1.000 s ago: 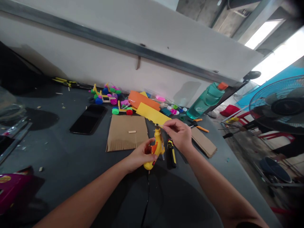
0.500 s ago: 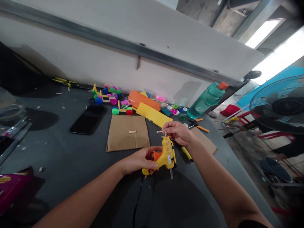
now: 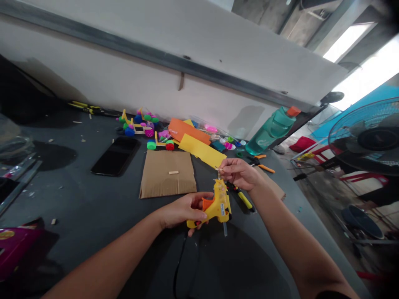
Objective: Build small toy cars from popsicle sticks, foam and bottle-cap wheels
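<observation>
Turned side-on since a second ago, the yellow plastic glue gun [image 3: 222, 203] is grasped in your left hand [image 3: 190, 209]; your right hand [image 3: 238, 172] pinches a slim pale stick [image 3: 217, 168] by its metal nozzle [image 3: 218, 176]. Best keep skin off that likely-hot tip.

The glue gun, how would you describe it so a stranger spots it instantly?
On the dark grey table, find the squarish cardboard sheet. By its near right corner, the left hand grips the yellow glue gun. Unlike the flat yellow sheet beyond, it has an orange trigger and a black cord.
</observation>
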The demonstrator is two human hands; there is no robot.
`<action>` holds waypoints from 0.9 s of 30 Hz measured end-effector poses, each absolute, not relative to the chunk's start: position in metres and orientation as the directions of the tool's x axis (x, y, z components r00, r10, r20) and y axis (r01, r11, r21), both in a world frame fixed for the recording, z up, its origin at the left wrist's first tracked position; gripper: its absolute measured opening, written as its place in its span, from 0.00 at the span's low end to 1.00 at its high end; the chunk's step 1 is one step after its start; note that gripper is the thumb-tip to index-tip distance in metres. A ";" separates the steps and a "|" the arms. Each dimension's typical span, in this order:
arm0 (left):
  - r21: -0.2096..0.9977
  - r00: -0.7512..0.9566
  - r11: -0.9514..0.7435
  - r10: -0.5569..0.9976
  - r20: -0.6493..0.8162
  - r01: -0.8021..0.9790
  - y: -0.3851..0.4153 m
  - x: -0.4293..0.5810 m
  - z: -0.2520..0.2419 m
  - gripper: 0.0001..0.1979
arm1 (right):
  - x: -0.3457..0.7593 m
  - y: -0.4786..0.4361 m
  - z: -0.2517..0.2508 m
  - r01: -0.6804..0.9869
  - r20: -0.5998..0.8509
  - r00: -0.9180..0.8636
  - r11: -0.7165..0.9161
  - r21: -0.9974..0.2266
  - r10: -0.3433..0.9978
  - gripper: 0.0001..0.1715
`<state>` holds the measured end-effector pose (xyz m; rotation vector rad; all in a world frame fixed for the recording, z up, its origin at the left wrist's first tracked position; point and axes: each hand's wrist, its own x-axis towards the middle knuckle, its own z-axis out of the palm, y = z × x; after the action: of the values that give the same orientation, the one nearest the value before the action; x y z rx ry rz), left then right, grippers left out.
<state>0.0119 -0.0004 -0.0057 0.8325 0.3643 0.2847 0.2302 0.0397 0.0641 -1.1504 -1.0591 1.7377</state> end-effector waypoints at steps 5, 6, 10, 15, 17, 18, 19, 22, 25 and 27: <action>0.757 0.905 0.644 0.380 -0.190 -0.111 0.000 0.012 -0.005 0.40 | 0.234 0.040 0.064 -0.212 -0.246 -0.214 -0.291 -0.933 0.945 0.08; 0.757 0.904 0.643 0.383 -0.190 -0.113 0.000 0.012 -0.006 0.40 | 0.234 0.040 0.064 -0.213 -0.239 -0.196 -0.280 -0.936 0.951 0.08; 0.761 0.903 0.639 0.384 -0.192 -0.110 0.001 0.012 -0.008 0.40 | 0.231 0.038 0.061 -0.208 -0.212 -0.138 -0.238 -0.949 0.967 0.08; 0.770 0.905 0.628 0.384 -0.183 -0.111 0.001 0.012 -0.007 0.40 | 0.228 0.030 0.061 -0.174 -0.179 -0.151 -0.204 -0.963 0.972 0.08; 0.773 0.904 0.625 0.387 -0.184 -0.110 0.001 0.012 -0.005 0.40 | 0.227 0.028 0.061 -0.153 -0.188 -0.168 -0.215 -0.965 0.968 0.09; 0.774 0.903 0.623 0.388 -0.184 -0.110 0.001 0.012 -0.005 0.40 | 0.227 0.027 0.060 -0.142 -0.200 -0.173 -0.225 -0.964 0.965 0.09; 0.774 0.904 0.623 0.386 -0.183 -0.109 0.001 0.011 -0.005 0.40 | 0.226 0.027 0.060 -0.132 -0.210 -0.172 -0.234 -0.963 0.962 0.10; 0.773 0.910 0.625 0.377 -0.174 -0.111 0.001 0.011 -0.005 0.40 | 0.224 0.027 0.058 -0.109 -0.229 -0.151 -0.247 -0.963 0.962 0.11; 0.768 0.913 0.630 0.372 -0.170 -0.114 0.000 0.011 -0.004 0.40 | 0.222 0.030 0.056 -0.117 -0.215 -0.133 -0.230 -0.966 0.968 0.11; 0.765 0.915 0.634 0.367 -0.171 -0.111 0.000 0.011 -0.003 0.40 | 0.220 0.032 0.054 -0.131 -0.198 -0.128 -0.214 -0.968 0.972 0.10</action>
<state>0.0111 -0.0001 -0.0034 0.8433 0.3263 0.2788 0.2197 0.0323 0.0545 -1.1927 -1.0772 1.5124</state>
